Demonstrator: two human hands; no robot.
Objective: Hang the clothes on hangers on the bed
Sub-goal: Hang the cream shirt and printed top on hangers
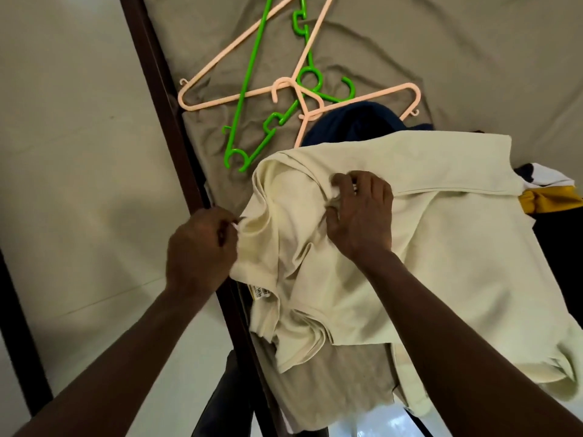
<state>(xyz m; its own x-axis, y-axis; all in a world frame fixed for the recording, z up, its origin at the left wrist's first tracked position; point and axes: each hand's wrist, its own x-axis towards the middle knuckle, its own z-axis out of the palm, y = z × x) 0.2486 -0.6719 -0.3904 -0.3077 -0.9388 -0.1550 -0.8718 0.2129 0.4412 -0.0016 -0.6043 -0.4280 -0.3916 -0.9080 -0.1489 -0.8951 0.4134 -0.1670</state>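
Two hands work one cream shirt (441,247), which lies spread over the near part of the bed (410,42), on the grey-brown sheet. Its label (260,292) shows at the collar, close to the bed's edge.

L: the left hand (202,247) sits at the shirt's left edge, right over the dark bed frame (157,89). Its fingers (225,222) are curled in tight and pinch a bit of the cloth.

R: the right hand (359,216) is further in, on top of the shirt. Its fingers (344,179) are bent and bunch a fold of the cloth, w/ the thumb tucked against it.

Hangers lie in a loose tangle on the sheet beyond the shirt, not touched by either hand. There are two peach hangers (378,93) and a green hanger (253,58) crossed under and over them; can't tell if the green is one piece or two.

A navy garment (353,121) pokes out from behind the shirt's far edge, partly under a peach hanger. A yellow and dark garment (549,197) lies at the right, just beside the shirt.

Pale floor (79,152) runs left of the frame
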